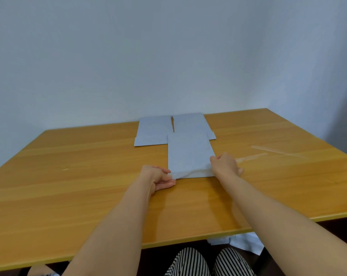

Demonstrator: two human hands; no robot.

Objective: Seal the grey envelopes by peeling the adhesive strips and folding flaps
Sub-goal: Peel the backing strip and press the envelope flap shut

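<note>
A grey envelope [189, 154] lies lengthwise in the middle of the wooden table [79, 186], its flap end toward me. My left hand [159, 177] pinches the near left corner of that flap end, where a pale strip curls up along the edge. My right hand [225, 164] grips the envelope's near right corner with curled fingers. Two more grey envelopes lie flat at the back by the wall, one on the left [153, 131] and one on the right [192, 123], partly under the front one.
Two clear peeled strips [276, 151] lie on the table to the right of my right hand. More grey envelopes [240, 243] show on the floor below the table's near edge. My striped trousers [188, 263] are at the bottom.
</note>
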